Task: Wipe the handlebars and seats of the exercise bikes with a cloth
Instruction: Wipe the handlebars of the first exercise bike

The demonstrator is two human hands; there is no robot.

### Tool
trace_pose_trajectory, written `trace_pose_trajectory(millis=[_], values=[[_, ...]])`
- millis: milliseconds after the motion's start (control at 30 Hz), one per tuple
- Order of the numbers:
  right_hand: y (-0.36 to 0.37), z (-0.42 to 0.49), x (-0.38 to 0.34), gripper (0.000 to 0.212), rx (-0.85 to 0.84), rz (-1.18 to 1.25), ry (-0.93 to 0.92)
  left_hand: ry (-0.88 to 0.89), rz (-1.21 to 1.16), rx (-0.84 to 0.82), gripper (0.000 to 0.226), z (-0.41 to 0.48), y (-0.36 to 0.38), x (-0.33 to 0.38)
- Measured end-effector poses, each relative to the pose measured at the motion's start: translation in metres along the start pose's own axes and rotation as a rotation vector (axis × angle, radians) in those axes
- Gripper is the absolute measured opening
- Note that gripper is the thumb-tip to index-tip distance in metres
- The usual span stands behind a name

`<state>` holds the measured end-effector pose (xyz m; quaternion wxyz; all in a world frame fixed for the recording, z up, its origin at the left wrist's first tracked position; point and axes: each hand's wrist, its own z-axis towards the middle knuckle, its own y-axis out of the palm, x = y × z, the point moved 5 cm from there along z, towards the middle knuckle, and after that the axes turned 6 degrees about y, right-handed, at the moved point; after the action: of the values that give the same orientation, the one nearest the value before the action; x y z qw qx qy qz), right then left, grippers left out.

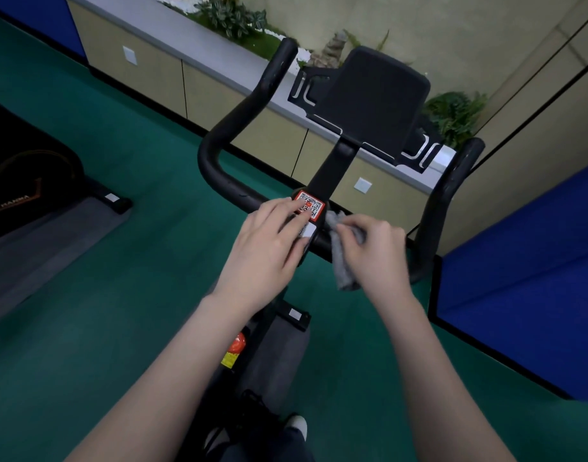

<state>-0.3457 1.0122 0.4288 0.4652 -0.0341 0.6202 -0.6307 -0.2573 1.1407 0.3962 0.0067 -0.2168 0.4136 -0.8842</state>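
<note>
A black exercise bike handlebar (219,171) curves up on both sides in front of me, with a dark tablet holder (372,98) above its centre. A red QR sticker (311,205) marks the middle clamp. My left hand (269,245) rests flat on that clamp, fingers straight, partly covering the sticker. My right hand (376,251) pinches a small grey cloth (342,265) against the bar just right of the clamp; part of the cloth hangs down. The seat is not in view.
Green floor (119,328) surrounds the bike. Another black machine (29,181) on a grey mat stands at the left. A beige low wall with plants (232,15) runs behind, and a blue panel (526,278) stands close at the right. The bike's red knob (237,343) shows below.
</note>
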Motion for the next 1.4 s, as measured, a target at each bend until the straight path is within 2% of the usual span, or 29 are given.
trace_pose_trajectory(millis=[67, 133, 333, 467, 600, 700, 900, 1067, 1267, 1400], values=[[0.005, 0.003, -0.004, 0.015, -0.041, -0.014, -0.042, 0.006, 0.001, -0.008, 0.038, 0.001, 0.000, 0.002], [0.001, -0.003, 0.004, 0.015, -0.012, -0.068, -0.070, 0.007, -0.002, -0.019, 0.038, 0.001, 0.000, 0.002], [-0.003, -0.026, 0.010, 0.015, 0.199, -0.044, -0.099, 0.010, 0.007, -0.015, 0.039, -0.002, 0.000, 0.001], [0.007, -0.041, 0.002, 0.016, 0.265, 0.004, -0.129, 0.100, -0.014, -0.030, 0.039, 0.006, 0.004, 0.012], [-0.014, -0.062, 0.034, 0.016, 0.421, -0.046, -0.127, 0.143, -0.040, -0.078, 0.041, 0.008, 0.012, 0.013], [-0.014, -0.070, 0.043, 0.018, 0.521, 0.011, -0.086, 0.145, -0.042, -0.087, 0.043, 0.007, 0.016, 0.011], [-0.006, -0.070, 0.041, 0.018, 0.458, 0.063, -0.129, 0.138, -0.020, -0.051, 0.037, 0.007, 0.017, 0.011], [-0.019, -0.068, 0.056, 0.019, 0.509, 0.078, -0.078, 0.142, 0.006, -0.024, 0.031, 0.008, 0.019, 0.012], [-0.013, -0.065, 0.047, 0.021, 0.378, 0.082, -0.202, 0.121, 0.041, -0.034, 0.031, 0.007, 0.020, 0.015], [-0.031, -0.068, 0.068, 0.030, 0.408, 0.140, -0.101, 0.083, 0.027, -0.030, 0.032, 0.008, 0.021, 0.014]])
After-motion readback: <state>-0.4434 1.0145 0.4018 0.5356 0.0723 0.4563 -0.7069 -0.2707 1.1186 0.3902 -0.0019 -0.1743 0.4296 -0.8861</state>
